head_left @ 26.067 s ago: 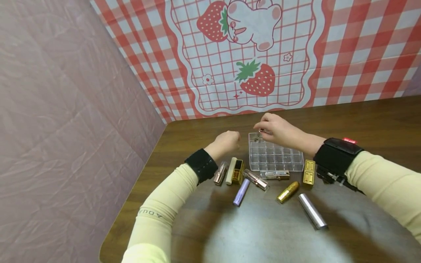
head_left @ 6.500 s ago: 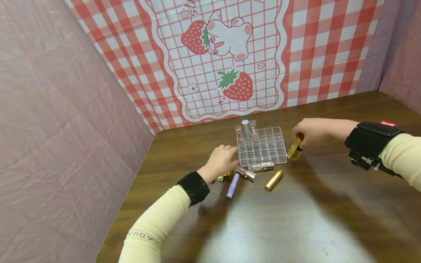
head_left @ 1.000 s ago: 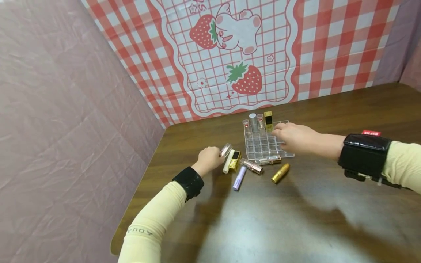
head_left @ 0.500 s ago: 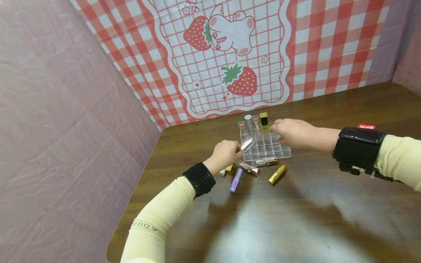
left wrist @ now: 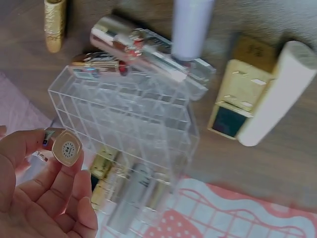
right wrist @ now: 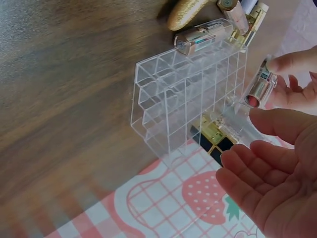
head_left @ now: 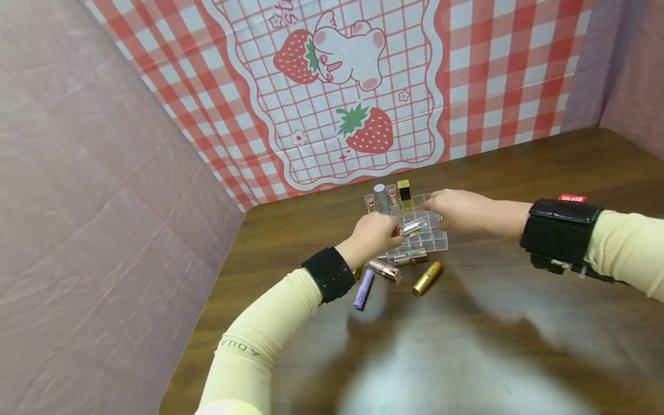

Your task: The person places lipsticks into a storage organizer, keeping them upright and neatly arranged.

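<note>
Your left hand (head_left: pixel 372 236) is swinging right, carrying its clear-capped lipstick (head_left: pixel 411 229) from the rack's left edge to over its middle, and that's putting the tube between both hands. Far left, a white tube (left wrist: pixel 277 94) and a gold-and-black lipstick (left wrist: pixel 237 99) are lying side by side; next, a purple tube (head_left: pixel 363 289) and a rose-gold lipstick (head_left: pixel 384 269) are lying close together. Your left thumb and fingers are pinching the carried lipstick by its base, pointing its cap rightward. Along the back of the clear rack (head_left: pixel 440 241), a small clear-topped tube (head_left: pixel 370 203), a silver tube (head_left: pixel 381 197), its clear-topped twin (head_left: pixel 392 196) and a square gold tube (head_left: pixel 404 196) are standing upright. A slim lipstick (head_left: pixel 410 257) is lying along the front, a gold bullet-shaped tube (head_left: pixel 427 278) just beyond. Four up, six lying outside: it's looking part-filled. Your right hand (head_left: pixel 461 210) is hovering over the right side, fingers loosely extended, gripping nothing; its thumb may be touching the cap, but I can't tell.
</note>
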`<action>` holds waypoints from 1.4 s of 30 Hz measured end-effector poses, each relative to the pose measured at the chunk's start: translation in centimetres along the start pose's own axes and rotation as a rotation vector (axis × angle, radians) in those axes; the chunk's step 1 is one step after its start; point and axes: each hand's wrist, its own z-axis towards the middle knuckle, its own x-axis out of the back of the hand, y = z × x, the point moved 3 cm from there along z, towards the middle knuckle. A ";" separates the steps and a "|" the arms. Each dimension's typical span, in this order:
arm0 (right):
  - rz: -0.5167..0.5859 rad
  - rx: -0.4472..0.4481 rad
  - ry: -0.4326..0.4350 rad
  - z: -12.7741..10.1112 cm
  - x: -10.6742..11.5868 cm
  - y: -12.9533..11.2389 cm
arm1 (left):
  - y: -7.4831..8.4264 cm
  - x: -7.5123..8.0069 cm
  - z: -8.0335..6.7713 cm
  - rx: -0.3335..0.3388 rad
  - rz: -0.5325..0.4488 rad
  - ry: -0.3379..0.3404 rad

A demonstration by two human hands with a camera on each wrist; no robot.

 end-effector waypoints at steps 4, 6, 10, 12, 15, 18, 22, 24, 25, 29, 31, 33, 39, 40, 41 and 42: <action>-0.018 0.035 -0.009 0.0 -0.1 0.1 | 0.9 0.5 0.5 -0.026 0.042 0.004; -0.013 0.049 -0.015 -0.1 -0.1 0.1 | 1.2 0.7 0.7 -0.034 0.064 0.008; 0.013 0.082 -0.020 -0.2 -0.3 0.4 | 1.7 0.9 1.0 -0.045 0.072 -0.002; 0.022 0.099 -0.015 -0.3 -0.4 0.4 | 1.8 0.8 1.0 -0.052 0.067 -0.009; 0.040 0.106 -0.013 -0.3 -0.6 0.3 | 2.0 0.8 1.1 -0.072 0.064 -0.012; 0.044 0.104 -0.021 -0.3 -0.7 0.3 | 2.2 0.8 1.1 -0.094 0.058 -0.005; 0.021 0.107 -0.018 -0.3 -0.8 0.2 | 2.4 0.9 1.0 -0.112 0.062 0.007; 0.006 0.112 -0.013 -0.4 -0.8 0.1 | 2.5 0.8 1.0 -0.112 0.063 0.010; 0.001 0.111 -0.013 -0.4 -0.8 0.1 | 2.5 0.7 1.1 -0.113 0.063 0.013; -0.016 0.102 -0.009 -0.3 -0.7 0.0 | 2.2 0.3 1.1 -0.103 0.049 0.016; -0.019 0.089 -0.004 -0.3 -0.6 0.1 | 1.9 0.2 1.1 -0.079 0.035 0.008; -0.027 0.074 0.000 -0.3 -0.5 0.3 | 1.5 0.1 1.0 -0.042 0.030 -0.004; -0.072 0.047 0.014 -0.2 0.4 1.6 | -0.1 -0.4 0.4 0.054 0.026 -0.065; -0.076 0.044 0.018 -0.1 0.6 2.0 | -0.3 -0.5 0.3 0.061 0.021 -0.074; -0.081 0.037 0.019 0.0 0.7 2.3 | -0.5 -0.7 0.1 0.066 0.016 -0.077; -0.084 0.029 0.023 0.1 0.9 2.6 | -0.7 -0.8 0.0 0.069 0.005 -0.077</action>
